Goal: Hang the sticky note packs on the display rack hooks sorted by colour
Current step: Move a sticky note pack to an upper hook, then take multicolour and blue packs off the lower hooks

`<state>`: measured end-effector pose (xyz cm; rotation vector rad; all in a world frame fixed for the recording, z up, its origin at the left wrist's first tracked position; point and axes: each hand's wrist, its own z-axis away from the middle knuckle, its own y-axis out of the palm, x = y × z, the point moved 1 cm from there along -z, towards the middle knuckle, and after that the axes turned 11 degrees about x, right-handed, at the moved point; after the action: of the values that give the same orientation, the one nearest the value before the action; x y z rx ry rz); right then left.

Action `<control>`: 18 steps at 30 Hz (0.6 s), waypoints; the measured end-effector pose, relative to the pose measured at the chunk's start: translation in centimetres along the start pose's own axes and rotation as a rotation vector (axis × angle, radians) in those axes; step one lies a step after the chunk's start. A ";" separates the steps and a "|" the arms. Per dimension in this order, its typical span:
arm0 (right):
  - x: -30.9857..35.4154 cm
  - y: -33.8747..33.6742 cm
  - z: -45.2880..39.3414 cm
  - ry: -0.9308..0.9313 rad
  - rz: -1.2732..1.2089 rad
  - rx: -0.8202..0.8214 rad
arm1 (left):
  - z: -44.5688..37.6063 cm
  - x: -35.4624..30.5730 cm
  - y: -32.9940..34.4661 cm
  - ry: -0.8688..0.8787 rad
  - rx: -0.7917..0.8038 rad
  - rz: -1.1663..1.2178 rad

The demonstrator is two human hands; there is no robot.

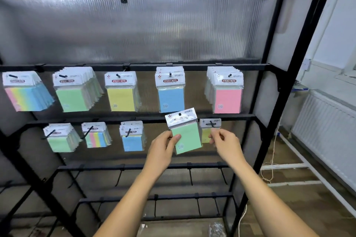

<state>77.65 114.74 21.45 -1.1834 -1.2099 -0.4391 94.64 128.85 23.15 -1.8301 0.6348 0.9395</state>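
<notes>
My left hand (163, 147) pinches the left edge of a green sticky note pack (185, 137), held tilted in front of the black display rack (256, 116), with a hook tip showing through its hang hole. My right hand (223, 140) is beside it, fingers pinched at a yellow pack (205, 134) hanging on the second rail; whether it grips the pack is unclear. The top rail carries multicolour packs (27, 96), green packs (74, 98), yellow packs (121, 99), blue packs (171, 99) and pink packs (227, 100). The second rail also holds green (59, 143), multicolour (96, 138) and blue packs (133, 143).
Two lower rails carry bare black hooks (190, 176). A translucent ribbed panel (134, 29) backs the rack. A white radiator (325, 127) and white floor rails stand to the right. Crumpled plastic wrap (216, 229) lies on the floor.
</notes>
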 end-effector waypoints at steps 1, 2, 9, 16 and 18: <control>0.4 1.2 0.2 -0.015 -0.026 0.029 | 0.5 0.1 -0.7 -0.005 0.001 0.002; 0.9 2.4 0.4 -0.035 -0.047 0.055 | 1.0 0.4 -1.4 -0.013 -0.005 0.003; 7.5 10.0 1.3 -0.203 -0.112 0.359 | 3.8 4.0 -8.2 -0.061 -0.083 -0.021; 12.5 19.5 1.3 -0.277 -0.168 0.471 | 6.9 8.7 -16.5 -0.116 -0.183 -0.052; 14.2 22.3 1.5 -0.295 -0.162 0.463 | 7.5 9.7 -19.1 -0.107 -0.177 -0.037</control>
<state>99.90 129.01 23.49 -0.7692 -1.5687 -0.0895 112.12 143.34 22.99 -1.9248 0.4629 1.0893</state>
